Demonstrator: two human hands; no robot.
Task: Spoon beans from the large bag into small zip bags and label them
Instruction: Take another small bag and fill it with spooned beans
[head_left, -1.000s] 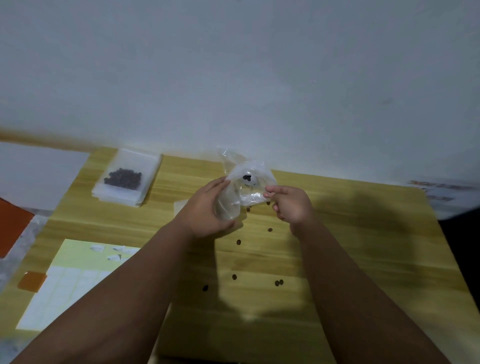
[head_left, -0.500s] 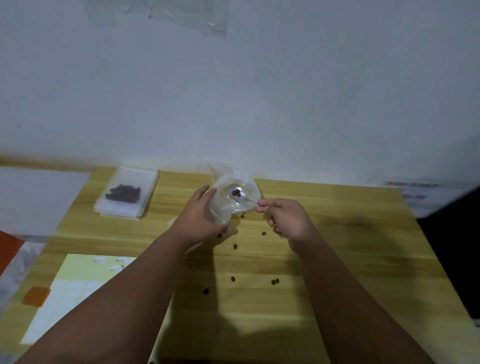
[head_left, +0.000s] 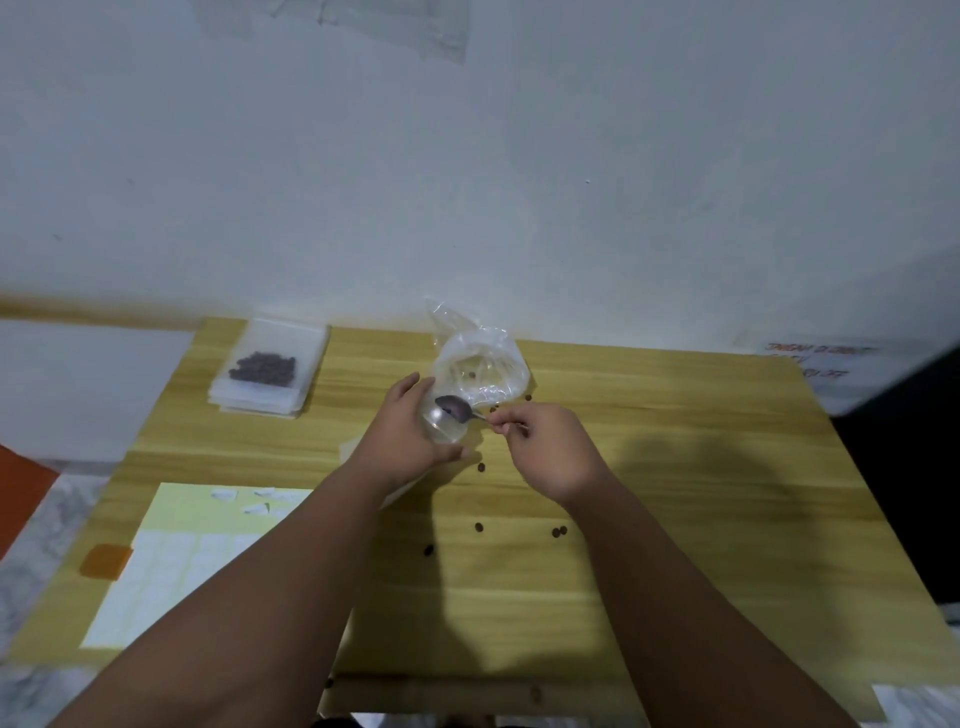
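The large clear bag (head_left: 480, 358) stands near the table's far edge, almost empty, with a bean or two showing inside. My left hand (head_left: 402, 439) grips a small clear zip bag (head_left: 441, 428) just in front of it. My right hand (head_left: 545, 449) pinches the handle of a small spoon (head_left: 456, 406). The spoon's bowl, dark with beans, sits at the mouth of the small bag. A filled small bag of beans (head_left: 265, 366) lies on a stack of flat zip bags (head_left: 260, 405) at the far left.
Several loose beans (head_left: 479, 527) lie scattered on the wooden table (head_left: 675, 493) between my arms. A sheet of white labels on yellow backing (head_left: 171, 561) lies at the near left, with an orange tab (head_left: 106, 561) beside it. A white wall rises directly behind the table.
The spoon has come out of the large bag and moved down and left to the small bag in my left hand. My right hand has followed towards me.
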